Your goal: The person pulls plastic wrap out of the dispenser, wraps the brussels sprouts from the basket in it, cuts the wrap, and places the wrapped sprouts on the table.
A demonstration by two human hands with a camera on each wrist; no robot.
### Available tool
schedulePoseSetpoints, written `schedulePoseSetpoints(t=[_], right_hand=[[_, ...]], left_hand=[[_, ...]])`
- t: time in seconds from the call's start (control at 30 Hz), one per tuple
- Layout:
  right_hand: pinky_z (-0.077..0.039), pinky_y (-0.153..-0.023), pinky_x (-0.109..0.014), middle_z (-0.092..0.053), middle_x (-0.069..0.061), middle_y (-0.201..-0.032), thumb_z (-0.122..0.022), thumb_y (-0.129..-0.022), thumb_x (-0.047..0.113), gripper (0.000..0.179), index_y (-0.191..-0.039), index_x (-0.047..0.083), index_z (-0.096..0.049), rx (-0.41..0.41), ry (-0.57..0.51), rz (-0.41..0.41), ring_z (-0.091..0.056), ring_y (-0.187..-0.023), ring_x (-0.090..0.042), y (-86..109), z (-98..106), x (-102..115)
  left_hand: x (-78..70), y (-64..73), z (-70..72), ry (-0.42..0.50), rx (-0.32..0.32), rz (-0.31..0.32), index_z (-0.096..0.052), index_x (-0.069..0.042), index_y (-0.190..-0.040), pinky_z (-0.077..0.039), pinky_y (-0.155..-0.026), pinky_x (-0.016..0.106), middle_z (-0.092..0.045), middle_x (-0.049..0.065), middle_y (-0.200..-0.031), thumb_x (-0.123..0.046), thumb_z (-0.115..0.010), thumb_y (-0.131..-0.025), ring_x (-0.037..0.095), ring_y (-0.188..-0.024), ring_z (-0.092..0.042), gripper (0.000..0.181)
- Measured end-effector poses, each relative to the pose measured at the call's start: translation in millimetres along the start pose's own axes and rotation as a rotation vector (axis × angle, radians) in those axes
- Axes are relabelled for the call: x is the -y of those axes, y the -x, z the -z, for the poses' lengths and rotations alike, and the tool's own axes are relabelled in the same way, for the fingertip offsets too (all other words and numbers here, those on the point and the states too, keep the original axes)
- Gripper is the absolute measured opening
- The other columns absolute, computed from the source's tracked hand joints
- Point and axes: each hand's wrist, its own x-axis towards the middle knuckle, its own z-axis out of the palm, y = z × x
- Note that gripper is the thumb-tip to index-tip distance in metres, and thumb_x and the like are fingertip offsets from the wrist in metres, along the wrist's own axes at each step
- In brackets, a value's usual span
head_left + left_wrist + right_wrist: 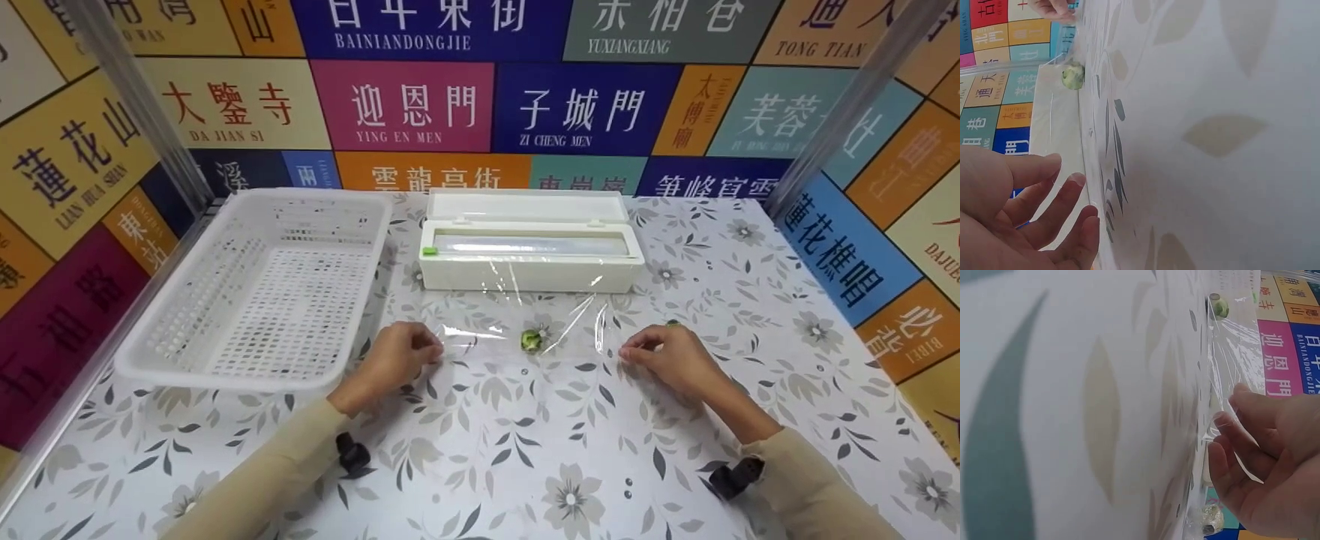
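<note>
currently | hands (397,352) apart, pinching clear film (570,319) | forearms (262,457) angled inward

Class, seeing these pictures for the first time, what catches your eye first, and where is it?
The multicoloured wall of lettered panels behind the table strikes first. Next comes the glinting clear film, running from the white box to the left hand and right hand, with a small green vegetable between the hands.
</note>
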Motion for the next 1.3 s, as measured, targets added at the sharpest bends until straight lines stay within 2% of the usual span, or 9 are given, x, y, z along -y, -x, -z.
schedulePoseSetpoints(t=[0.1, 0.23, 0.4, 0.57, 0.77, 0.9, 1.07, 1.23, 1.3], right_hand=[[-0.041, -0.062, -0.021, -0.071, -0.005, -0.089, -0.074, -0.091, 0.029, 0.017, -0.092, 0.012, -0.077, 0.006, -0.008, -0.013, -0.052, -0.076, -0.014, -2.4, 0, 1], [-0.045, -0.058, -0.020, -0.071, -0.001, -0.085, -0.074, -0.092, 0.029, 0.017, -0.092, 0.012, -0.077, 0.029, -0.061, -0.057, -0.055, -0.069, -0.009, -6.4, 0, 1], [-0.049, -0.054, -0.019, -0.076, -0.003, -0.086, -0.073, -0.092, 0.028, 0.019, -0.094, 0.010, -0.076, 0.051, -0.124, -0.109, -0.059, -0.065, -0.007, -13.2, -1, 2], [-0.048, -0.059, -0.020, -0.077, -0.004, -0.086, -0.073, -0.092, 0.027, 0.018, -0.094, 0.010, -0.077, 0.040, -0.086, -0.109, -0.059, -0.069, -0.008, -19.4, -2, 4], [-0.048, -0.069, -0.024, -0.076, -0.003, -0.088, -0.075, -0.090, 0.027, 0.018, -0.093, 0.009, -0.077, 0.035, -0.039, -0.123, -0.059, -0.075, -0.010, -24.4, -5, 5], [-0.048, -0.069, -0.024, -0.076, -0.003, -0.089, -0.077, -0.088, 0.028, 0.019, -0.093, 0.010, -0.078, 0.036, -0.045, -0.144, -0.058, -0.075, -0.011, -25.1, -6, 3], [-0.049, -0.065, -0.023, -0.076, -0.003, -0.090, -0.076, -0.088, 0.029, 0.020, -0.096, 0.011, -0.078, 0.048, -0.067, -0.170, -0.059, -0.073, -0.010, -25.1, -7, 5], [-0.051, -0.074, -0.022, -0.077, -0.009, -0.104, -0.072, -0.092, 0.032, 0.026, -0.107, 0.012, -0.077, 0.058, -0.052, -0.154, -0.067, -0.090, -0.017, -23.1, -2, 9], [-0.052, -0.079, -0.024, -0.076, -0.012, -0.111, -0.071, -0.093, 0.034, 0.031, -0.113, 0.011, -0.075, 0.059, -0.044, -0.143, -0.069, -0.098, -0.021, -22.3, 1, 12]], left_hand=[[-0.6, -2.1, -1.0, 0.020, -0.021, 0.012, -0.071, -0.007, -0.092, -0.053, -0.055, 0.024, -0.072, 0.010, -0.084, -0.007, -0.067, -0.093, 0.021, -0.070, -0.065, 0.004], [-1.3, -5.5, -1.4, 0.038, -0.046, 0.044, -0.071, -0.007, -0.092, -0.052, -0.054, 0.024, -0.070, 0.008, -0.083, -0.008, -0.067, -0.093, 0.018, -0.067, -0.062, 0.004], [-4.8, -10.2, -1.4, 0.027, -0.064, 0.095, -0.071, -0.007, -0.094, -0.049, -0.052, 0.022, -0.069, 0.008, -0.083, -0.011, -0.066, -0.094, 0.014, -0.064, -0.060, 0.006], [-7.7, -16.5, -3.0, -0.026, -0.098, 0.128, -0.073, -0.008, -0.092, -0.046, -0.051, 0.021, -0.073, 0.009, -0.081, -0.014, -0.067, -0.092, 0.016, -0.065, -0.064, 0.008], [-7.6, -22.7, -3.9, -0.109, -0.136, 0.153, -0.075, -0.011, -0.089, -0.043, -0.053, 0.023, -0.070, 0.004, -0.079, -0.018, -0.070, -0.089, 0.015, -0.065, -0.058, 0.008], [-8.1, -25.7, -4.8, -0.111, -0.128, 0.176, -0.075, -0.012, -0.088, -0.042, -0.055, 0.022, -0.070, 0.004, -0.082, -0.018, -0.072, -0.088, 0.015, -0.068, -0.058, 0.006], [-4.4, -24.7, -3.3, -0.063, -0.113, 0.151, -0.076, -0.009, -0.090, -0.044, -0.056, 0.021, -0.070, 0.005, -0.082, -0.016, -0.072, -0.090, 0.014, -0.068, -0.058, 0.008], [-3.0, -21.1, -0.8, 0.046, -0.100, 0.144, -0.072, -0.003, -0.101, -0.047, -0.053, 0.021, -0.072, 0.011, -0.085, -0.018, -0.068, -0.095, 0.015, -0.067, -0.062, 0.017], [-5.4, -19.2, 0.2, 0.067, -0.117, 0.130, -0.070, -0.002, -0.107, -0.051, -0.056, 0.022, -0.073, 0.014, -0.091, -0.020, -0.067, -0.096, 0.017, -0.072, -0.065, 0.021]])
